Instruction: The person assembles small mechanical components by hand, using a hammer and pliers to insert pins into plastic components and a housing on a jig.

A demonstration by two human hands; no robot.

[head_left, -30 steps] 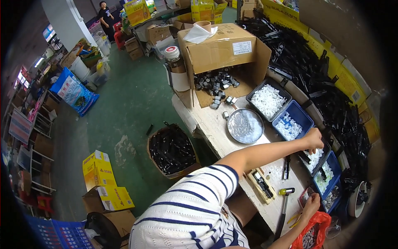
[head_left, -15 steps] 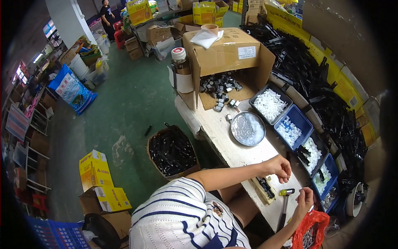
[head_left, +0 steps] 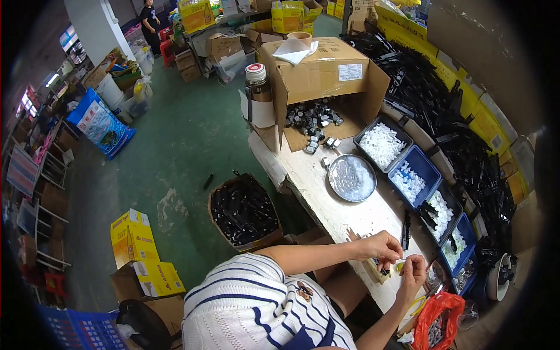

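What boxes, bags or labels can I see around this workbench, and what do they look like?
Open brown cardboard box at the bench's far end, with a white rectangular label.
Two yellow printed cartons on the green floor, left.
Blue-and-white printed sack leaning farther left.
Red plastic bag beside the right hand.

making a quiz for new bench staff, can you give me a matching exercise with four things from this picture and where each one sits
Things
1. round metal dish
2. red-capped jar
3. roll of tape
4. round container of black parts

Places
A. on top of the big cardboard box
B. on the floor beside the bench
C. on the bench, in front of the big cardboard box's open side
D. at the left corner of the big cardboard box

Pairs: 1-C, 2-D, 3-A, 4-B
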